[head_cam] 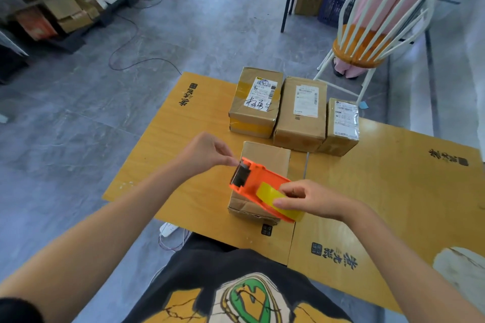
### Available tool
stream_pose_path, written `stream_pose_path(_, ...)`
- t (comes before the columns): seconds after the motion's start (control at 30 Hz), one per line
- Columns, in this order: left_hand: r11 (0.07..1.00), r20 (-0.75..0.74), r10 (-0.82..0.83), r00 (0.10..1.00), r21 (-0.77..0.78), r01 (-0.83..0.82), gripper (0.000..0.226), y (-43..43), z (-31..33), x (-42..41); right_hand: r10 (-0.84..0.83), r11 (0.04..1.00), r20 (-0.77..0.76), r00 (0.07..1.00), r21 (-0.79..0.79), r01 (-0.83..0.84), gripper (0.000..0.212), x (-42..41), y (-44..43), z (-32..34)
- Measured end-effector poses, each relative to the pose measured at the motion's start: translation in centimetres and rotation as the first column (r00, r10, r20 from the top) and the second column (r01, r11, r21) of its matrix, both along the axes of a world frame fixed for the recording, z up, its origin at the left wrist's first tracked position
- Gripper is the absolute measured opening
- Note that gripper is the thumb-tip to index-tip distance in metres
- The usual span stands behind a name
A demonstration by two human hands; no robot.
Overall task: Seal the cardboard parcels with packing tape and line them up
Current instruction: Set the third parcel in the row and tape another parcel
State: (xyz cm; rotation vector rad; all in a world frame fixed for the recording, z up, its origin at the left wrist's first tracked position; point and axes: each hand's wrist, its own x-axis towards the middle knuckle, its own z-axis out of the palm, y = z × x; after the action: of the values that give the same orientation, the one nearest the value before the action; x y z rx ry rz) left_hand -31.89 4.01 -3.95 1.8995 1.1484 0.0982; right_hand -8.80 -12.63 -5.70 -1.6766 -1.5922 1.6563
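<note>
An unlabelled cardboard parcel (265, 157) lies on the wooden table (393, 178) in front of me. Above it I hold an orange tape dispenser (258, 186) with a yellowish tape roll (273, 196). My right hand (307, 199) grips the dispenser round the roll. At the dispenser's far end, by the black cutter, my left hand (207, 152) pinches the tape with thumb and fingertips. Three labelled parcels stand side by side behind: a left one (256, 102), a middle one (301, 115) and a small right one (341, 128).
A white spindle-back chair (378, 29) with an orange seat stands beyond the table's far right. A white power strip (168, 229) and cables lie on the grey floor at the table's near left edge. Shelves of cardboard boxes (68, 8) fill the far left.
</note>
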Motion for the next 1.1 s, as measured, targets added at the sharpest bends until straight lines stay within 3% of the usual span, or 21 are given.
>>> stream_pose_path(0.07,1.0,-0.031,-0.023,0.999,0.004,0.024,0.017,1.2,0.9,-0.4,0.082,0.996,-0.015,0.997,-0.046,-0.083,0.042,0.9,-0.8,-0.4)
stream_pose_path(0.17,1.0,-0.056,-0.005,0.998,0.005,0.006,0.019,3.2,2.2,-1.5,0.026,0.997,-0.103,0.994,-0.075,-0.034,0.029,2.1,-2.0,-0.1)
stream_pose_path(0.3,0.998,-0.061,-0.034,0.998,-0.063,0.03,0.021,3.7,2.7,-1.8,-0.111,0.988,-0.081,0.991,-0.118,0.101,0.049,1.5,-2.2,0.4)
stream_pose_path(0.4,0.997,-0.059,-0.036,0.998,-0.075,0.032,0.023,3.7,2.6,-1.5,-0.205,0.978,-0.02,0.979,-0.036,0.204,0.077,0.6,-2.0,-0.7)
stream_pose_path(0.53,0.991,-0.082,-0.062,0.995,-0.127,0.051,0.023,4.3,3.2,-1.8,-0.239,0.971,-0.111,0.965,-0.045,0.236,0.057,1.2,-3.1,-0.6)
stream_pose_path(0.67,0.993,-0.039,-0.006,0.999,-0.122,0.002,0.024,5.9,4.3,-2.6,-0.22,0.976,-0.275,0.936,-0.053,0.213,0.055,2.8,-4.4,0.0)
stream_pose_path(0.77,0.99,-0.014,0.016,1.0,-0.143,-0.018,0.024,6.2,4.3,-2.6,-0.287,0.957,-0.358,0.888,-0.067,0.282,0.065,3.6,-4.6,0.6)
stream_pose_path(0.83,0.982,0.01,0.032,0.999,-0.185,-0.03,0.027,6.1,3.9,-2.4,-0.419,0.906,-0.362,0.832,-0.113,0.408,0.08,3.5,-4.4,1.0)
stream_pose_path(0.93,0.965,0.049,0.01,0.999,-0.264,0.003,0.029,6.0,3.3,-2.2,-0.492,0.859,-0.335,0.803,-0.039,0.51,0.097,4.0,-4.1,1.0)
stream_pose_path(1.0,0.952,0.082,-0.004,0.997,-0.306,0.029,0.026,5.8,3.1,-2.2,-0.46,0.868,-0.352,0.815,0.017,0.497,0.09,4.2,-4.1,1.3)
stream_pose_path(1.1,0.933,0.159,-0.053,0.986,-0.344,0.106,0.024,5.5,3.2,-2.0,-0.47,0.853,-0.432,0.769,0.001,0.522,0.062,4.8,-4.3,1.9)
